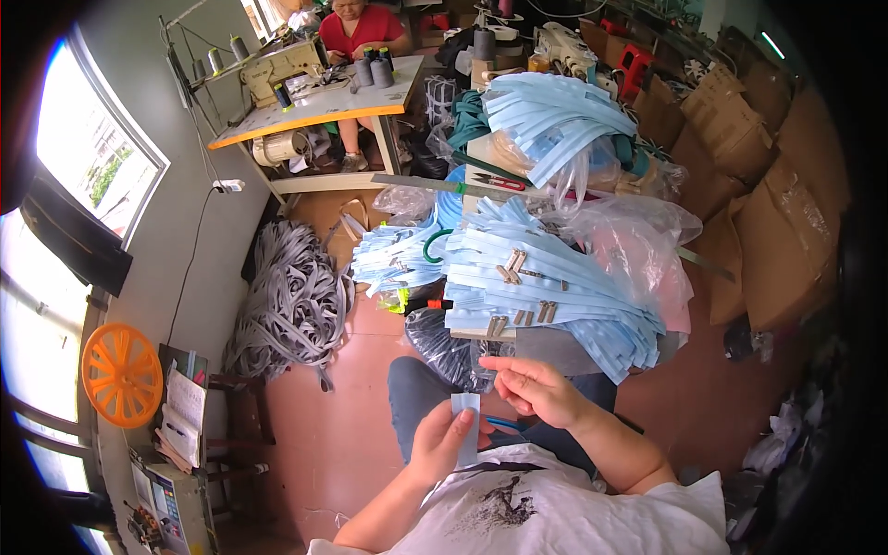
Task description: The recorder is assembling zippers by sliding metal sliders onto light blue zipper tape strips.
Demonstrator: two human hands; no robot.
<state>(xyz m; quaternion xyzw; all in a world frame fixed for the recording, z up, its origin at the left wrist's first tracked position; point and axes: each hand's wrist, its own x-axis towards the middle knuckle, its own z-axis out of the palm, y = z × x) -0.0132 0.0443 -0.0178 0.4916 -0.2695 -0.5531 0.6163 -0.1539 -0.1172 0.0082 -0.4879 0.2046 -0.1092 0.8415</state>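
Observation:
Low in front of my body, my left hand (438, 442) is closed around a light blue fabric strip (467, 421), its end standing up past the thumb. My right hand (536, 390) is just right of it and a little higher, apart from the strip. Its index finger points left with the thumb close by, and the other fingers curl in; whatever may be between them is too small to make out. Beyond both hands, a big pile of light blue strips (546, 245) lies on a small table. Small metal clips (511, 266) rest in groups on these strips.
Grey straps (291, 301) are heaped on the floor at left, near an orange wheel (122, 375). More blue strips (560, 111) lie farther back, beside red-handled scissors (498, 181). Cardboard boxes (777, 231) line the right. A person in red (356, 32) sits at a sewing table (314, 111).

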